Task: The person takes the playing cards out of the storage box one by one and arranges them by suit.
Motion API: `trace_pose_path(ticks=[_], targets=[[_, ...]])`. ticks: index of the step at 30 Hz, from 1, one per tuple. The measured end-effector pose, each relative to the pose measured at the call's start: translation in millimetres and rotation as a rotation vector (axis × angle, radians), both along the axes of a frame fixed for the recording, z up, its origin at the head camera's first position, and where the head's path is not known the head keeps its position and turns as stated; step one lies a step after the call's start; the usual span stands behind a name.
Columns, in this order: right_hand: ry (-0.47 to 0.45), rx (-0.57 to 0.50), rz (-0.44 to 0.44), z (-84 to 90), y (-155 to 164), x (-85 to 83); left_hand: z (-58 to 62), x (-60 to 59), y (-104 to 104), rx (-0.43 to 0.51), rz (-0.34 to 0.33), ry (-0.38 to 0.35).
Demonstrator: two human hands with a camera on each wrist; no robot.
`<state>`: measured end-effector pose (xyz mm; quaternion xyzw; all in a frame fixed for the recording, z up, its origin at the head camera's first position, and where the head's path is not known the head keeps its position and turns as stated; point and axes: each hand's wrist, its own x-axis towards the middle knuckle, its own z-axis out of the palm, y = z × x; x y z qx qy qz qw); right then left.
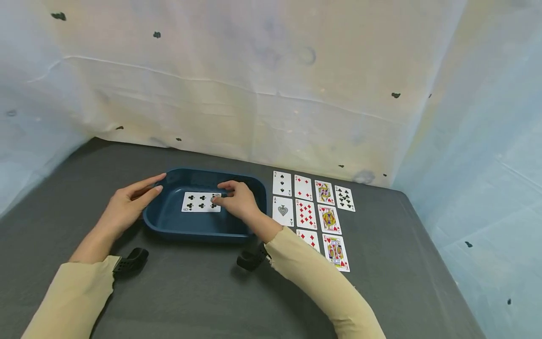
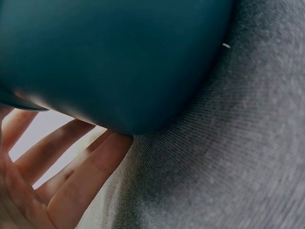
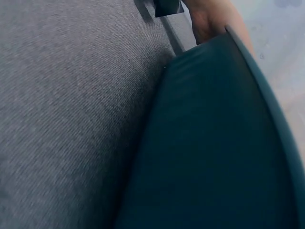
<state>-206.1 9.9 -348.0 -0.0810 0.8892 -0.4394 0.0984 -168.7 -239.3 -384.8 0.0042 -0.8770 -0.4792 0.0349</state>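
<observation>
A white clubs playing card [image 1: 196, 202] lies lengthwise within the outline of a dark blue tray [image 1: 203, 234] in the head view. Its right end is pinched by my right hand [image 1: 240, 200], thumb on the card's face and fingers bent behind. Whether the card touches the tray floor I cannot tell. At the tray's left end, my left hand [image 1: 127, 202] rests against the rim. The left wrist view has its long straight fingers [image 2: 88, 183] along the tray's outer wall [image 2: 114, 62]. Only the tray's side [image 3: 205, 133] fills the right wrist view; the card is hidden there.
Right of the tray, several face-up cards lie in columns, among them the ace of spades [image 1: 282, 211], a diamonds card [image 1: 306, 214] and the king of hearts [image 1: 336, 253]. My right sleeve [image 1: 313, 273] partly covers the nearest. Draped cloth [image 1: 254, 94] stands behind the grey table [image 1: 190, 292].
</observation>
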Motion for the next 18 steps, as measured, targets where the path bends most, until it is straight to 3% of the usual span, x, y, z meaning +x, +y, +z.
trace_pose_path(ticks=[5,9,12,15,18], targets=[[-0.093,-0.053,-0.004,-5.6,-6.7,-2.9,0.1,-0.2,1.2,0.009,-0.008,-0.015],[-0.102,-0.036,0.019,-10.9,-11.0,-5.9,-0.2,-0.3,0.9,0.012,-0.003,-0.023],[-0.031,0.104,0.080,-14.6,-14.8,-8.1,-0.5,-0.1,0.2,0.006,0.005,-0.023],[0.075,0.319,0.141,-17.5,-18.9,-8.2,-0.4,-0.1,-0.2,0.001,0.010,-0.017],[0.143,0.482,0.157,-18.5,-21.9,-6.8,-0.7,-0.4,-0.7,-0.002,0.011,-0.017]])
